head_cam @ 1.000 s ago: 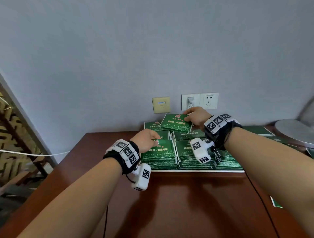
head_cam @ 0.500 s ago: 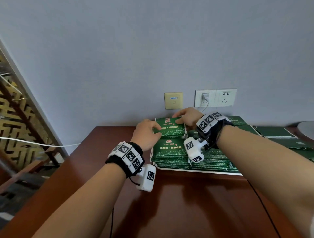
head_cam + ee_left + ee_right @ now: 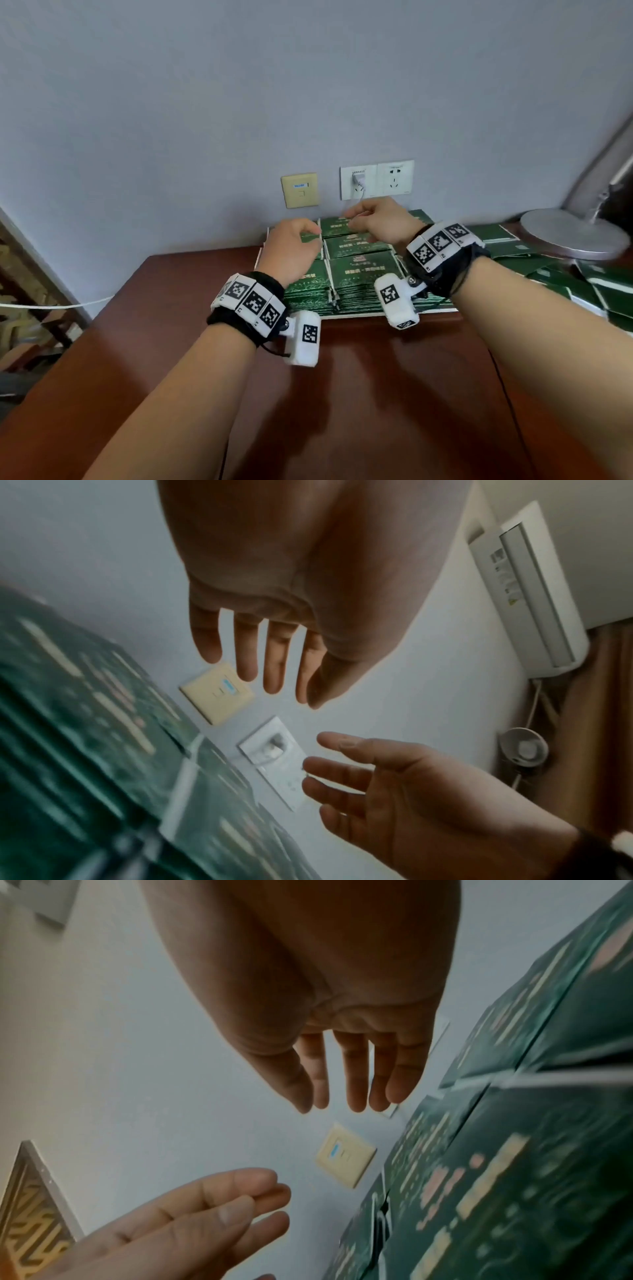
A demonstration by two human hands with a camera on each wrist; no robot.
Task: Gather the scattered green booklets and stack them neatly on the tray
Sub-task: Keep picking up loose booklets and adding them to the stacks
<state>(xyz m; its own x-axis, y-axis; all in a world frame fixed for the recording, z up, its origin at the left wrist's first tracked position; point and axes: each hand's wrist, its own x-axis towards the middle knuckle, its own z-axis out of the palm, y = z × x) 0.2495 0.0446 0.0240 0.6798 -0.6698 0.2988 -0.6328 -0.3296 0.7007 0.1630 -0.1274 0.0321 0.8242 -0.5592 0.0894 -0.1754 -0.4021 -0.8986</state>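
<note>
The green booklet held at the back of the tray half a second ago has been released. The left hand and right hand have been lifted off the stacked booklets, fingers now loosely extended and holding nothing.

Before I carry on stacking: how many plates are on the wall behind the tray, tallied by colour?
Beige plate: 1
White socket plates: 2, side by side, the left one with a charger plugged in
Total: 3
</note>
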